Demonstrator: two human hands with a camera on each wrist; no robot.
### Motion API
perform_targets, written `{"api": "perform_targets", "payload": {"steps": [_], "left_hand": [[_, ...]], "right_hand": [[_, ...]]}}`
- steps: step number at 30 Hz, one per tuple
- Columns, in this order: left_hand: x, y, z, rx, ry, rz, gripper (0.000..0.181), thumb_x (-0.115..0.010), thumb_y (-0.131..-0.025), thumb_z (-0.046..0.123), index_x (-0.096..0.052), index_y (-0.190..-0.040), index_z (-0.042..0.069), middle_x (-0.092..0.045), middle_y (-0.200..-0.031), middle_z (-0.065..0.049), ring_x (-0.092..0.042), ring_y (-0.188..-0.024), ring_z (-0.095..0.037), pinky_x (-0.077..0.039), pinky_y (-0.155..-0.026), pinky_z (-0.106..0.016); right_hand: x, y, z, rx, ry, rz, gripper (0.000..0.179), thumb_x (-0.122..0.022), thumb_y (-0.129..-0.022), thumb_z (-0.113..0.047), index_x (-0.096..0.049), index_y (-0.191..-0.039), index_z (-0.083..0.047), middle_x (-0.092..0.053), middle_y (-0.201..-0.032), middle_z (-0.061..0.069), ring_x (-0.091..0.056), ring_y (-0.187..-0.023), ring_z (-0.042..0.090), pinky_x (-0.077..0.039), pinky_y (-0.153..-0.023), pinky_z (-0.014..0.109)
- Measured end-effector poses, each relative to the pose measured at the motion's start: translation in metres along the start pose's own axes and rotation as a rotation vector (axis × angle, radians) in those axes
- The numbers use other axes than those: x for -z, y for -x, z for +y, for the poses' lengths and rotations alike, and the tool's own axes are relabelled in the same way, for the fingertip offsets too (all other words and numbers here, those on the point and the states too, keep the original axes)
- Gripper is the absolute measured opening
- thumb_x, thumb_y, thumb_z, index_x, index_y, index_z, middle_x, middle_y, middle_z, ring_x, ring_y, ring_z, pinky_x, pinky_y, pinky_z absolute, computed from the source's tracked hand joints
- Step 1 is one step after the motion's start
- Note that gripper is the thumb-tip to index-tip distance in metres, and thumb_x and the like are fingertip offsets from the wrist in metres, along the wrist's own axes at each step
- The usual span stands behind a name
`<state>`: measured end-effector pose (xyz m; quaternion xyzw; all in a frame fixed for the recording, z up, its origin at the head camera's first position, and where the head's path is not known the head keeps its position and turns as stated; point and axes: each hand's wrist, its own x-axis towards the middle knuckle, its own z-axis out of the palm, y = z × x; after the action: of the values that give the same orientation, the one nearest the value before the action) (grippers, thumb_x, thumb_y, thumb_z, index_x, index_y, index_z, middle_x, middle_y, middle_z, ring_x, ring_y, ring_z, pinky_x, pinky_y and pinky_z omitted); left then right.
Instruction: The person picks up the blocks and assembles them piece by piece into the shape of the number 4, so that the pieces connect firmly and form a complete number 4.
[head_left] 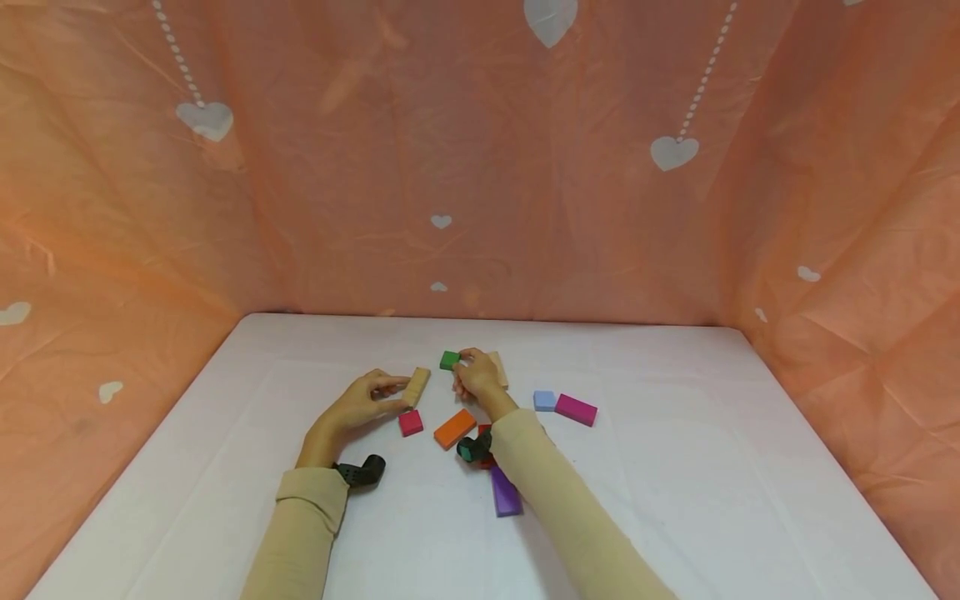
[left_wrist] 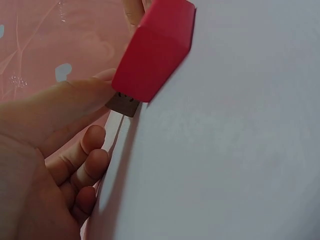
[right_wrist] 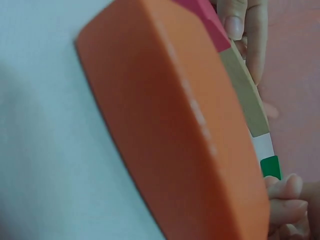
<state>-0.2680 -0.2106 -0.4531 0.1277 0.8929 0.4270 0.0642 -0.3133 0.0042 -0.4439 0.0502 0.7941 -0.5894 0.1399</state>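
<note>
In the head view my left hand [head_left: 367, 402] holds a natural wooden block [head_left: 417, 387] between thumb and fingers at its near end and left side. A pink-red block [head_left: 410, 422] lies just below it and hides part of the wood in the left wrist view. My right hand [head_left: 476, 375], its fingers bent, pinches the right edge of a small green block [head_left: 449, 360]. Under and behind that hand a pale wooden block [head_left: 498, 369] shows in part. An orange block [head_left: 454, 429] lies between the hands, large and close in the right wrist view.
To the right, a light blue block [head_left: 544, 401] and a magenta block [head_left: 576, 410] lie end to end. A purple block [head_left: 506, 493] and a partly hidden red block [head_left: 484, 430] sit beside the right forearm. Orange cloth [head_left: 480, 167] with hearts surrounds the white table [head_left: 675, 483].
</note>
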Motion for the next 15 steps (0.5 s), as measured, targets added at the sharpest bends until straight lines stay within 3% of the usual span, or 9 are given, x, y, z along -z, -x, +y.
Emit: {"api": "perform_targets", "payload": {"steps": [15], "left_hand": [[-0.0028,-0.0006,0.0052,0.003,-0.023,-0.003,0.048,-0.074,-0.084,0.025,-0.063,-0.126,0.005,-0.058,-0.103,-0.013,-0.051,-0.097,-0.021,-0.042,-0.084,-0.028]], "right_hand": [[0.0005,0.0008,0.0000,0.003,0.035,0.000,0.040,-0.051,-0.099,-0.013,-0.047,-0.137,-0.004,-0.047,-0.047,-0.003,-0.040,-0.035,0.004,-0.034,-0.037,0.016]]}}
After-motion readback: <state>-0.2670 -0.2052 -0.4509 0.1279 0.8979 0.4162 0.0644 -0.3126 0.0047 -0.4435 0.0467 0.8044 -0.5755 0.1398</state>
